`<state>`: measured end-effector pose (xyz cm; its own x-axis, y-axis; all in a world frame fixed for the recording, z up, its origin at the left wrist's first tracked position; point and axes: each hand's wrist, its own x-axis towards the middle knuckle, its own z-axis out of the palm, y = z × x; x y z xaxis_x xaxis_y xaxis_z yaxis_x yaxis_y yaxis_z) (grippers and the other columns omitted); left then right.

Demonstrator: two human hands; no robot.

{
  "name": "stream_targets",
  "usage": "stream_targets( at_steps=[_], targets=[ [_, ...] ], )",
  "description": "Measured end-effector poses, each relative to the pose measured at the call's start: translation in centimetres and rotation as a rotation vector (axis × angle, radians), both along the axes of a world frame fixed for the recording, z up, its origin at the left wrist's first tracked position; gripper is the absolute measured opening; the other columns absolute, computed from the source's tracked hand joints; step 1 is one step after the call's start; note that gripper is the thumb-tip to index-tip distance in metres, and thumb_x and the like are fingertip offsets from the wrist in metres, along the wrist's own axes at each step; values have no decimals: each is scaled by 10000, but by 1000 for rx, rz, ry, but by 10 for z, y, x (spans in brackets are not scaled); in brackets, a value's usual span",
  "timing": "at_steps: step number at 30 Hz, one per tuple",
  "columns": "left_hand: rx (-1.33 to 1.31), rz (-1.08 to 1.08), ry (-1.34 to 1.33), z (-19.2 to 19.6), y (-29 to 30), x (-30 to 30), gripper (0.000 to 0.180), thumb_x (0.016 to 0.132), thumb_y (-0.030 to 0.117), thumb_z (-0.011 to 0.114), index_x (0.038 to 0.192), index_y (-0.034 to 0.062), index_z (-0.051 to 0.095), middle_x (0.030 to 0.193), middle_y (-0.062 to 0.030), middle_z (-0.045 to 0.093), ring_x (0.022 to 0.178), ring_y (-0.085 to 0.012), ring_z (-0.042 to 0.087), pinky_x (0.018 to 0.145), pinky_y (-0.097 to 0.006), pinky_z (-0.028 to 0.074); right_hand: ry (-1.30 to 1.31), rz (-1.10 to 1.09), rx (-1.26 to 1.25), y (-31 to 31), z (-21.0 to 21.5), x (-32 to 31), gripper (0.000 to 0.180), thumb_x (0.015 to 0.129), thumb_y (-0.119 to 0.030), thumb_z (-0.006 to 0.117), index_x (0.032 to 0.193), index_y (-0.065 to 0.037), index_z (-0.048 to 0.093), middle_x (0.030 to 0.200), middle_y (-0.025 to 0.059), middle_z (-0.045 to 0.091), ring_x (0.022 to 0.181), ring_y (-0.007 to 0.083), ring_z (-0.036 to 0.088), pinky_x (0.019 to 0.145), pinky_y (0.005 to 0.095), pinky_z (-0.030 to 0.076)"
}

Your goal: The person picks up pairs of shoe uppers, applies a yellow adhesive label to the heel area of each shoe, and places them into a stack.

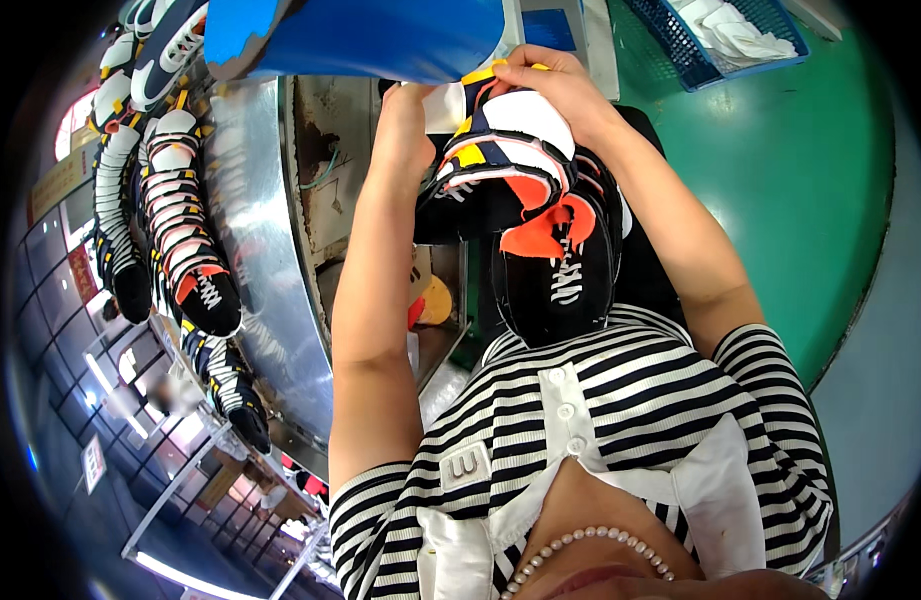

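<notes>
Pinching an upper (528,118), right hand (552,88), left hand (404,122), grip hidden, stacked uppers (176,178) along table's (267,190) left edge, lettered patch (465,467) on shirt (625,395)

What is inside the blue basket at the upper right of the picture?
Inside the blue basket, a pile of white, flat pieces can be seen. What lies beneath them is covered, and the picture's edge cuts off part of the basket.
</notes>
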<state>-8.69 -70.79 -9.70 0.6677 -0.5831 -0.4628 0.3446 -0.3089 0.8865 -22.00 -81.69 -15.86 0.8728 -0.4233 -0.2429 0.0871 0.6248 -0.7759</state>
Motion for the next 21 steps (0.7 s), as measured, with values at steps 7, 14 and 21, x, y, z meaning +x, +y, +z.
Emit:
stream_targets(
  at_steps=[7, 14, 21],
  targets=[
    [-155, -20, 265, -16, -9, 20, 448, 832, 310, 629, 1160, 10, 569, 1150, -149, 606, 1035, -258, 604, 890, -428, 499, 93, 23, -143, -16, 8, 4, 218, 878, -227, 631, 780, -34, 607, 725, 9, 588, 630, 78, 547, 591, 213, 449],
    [-294, 314, 405, -15, 19, 40, 278, 898, 193, 519, 1071, -19, 569, 1041, -182, 623, 877, -319, 624, 764, -505, 528, 188, -72, -76, -37, -4, -9, 276, 925, -262, 552, 935, 4, 622, 842, 51, 611, 732, 113, 581, 665, 235, 487],
    [-163, 200, -374, 79, 101, -88, 368, 907, 213, 574, 1215, 30, 490, 1136, -126, 589, 981, -205, 605, 851, -341, 492, 202, -471, -4, -39, -17, -70, 365, 959, -321, 496, 913, 17, 625, 839, 90, 617, 748, 163, 581, 671, 298, 499]
  ],
)
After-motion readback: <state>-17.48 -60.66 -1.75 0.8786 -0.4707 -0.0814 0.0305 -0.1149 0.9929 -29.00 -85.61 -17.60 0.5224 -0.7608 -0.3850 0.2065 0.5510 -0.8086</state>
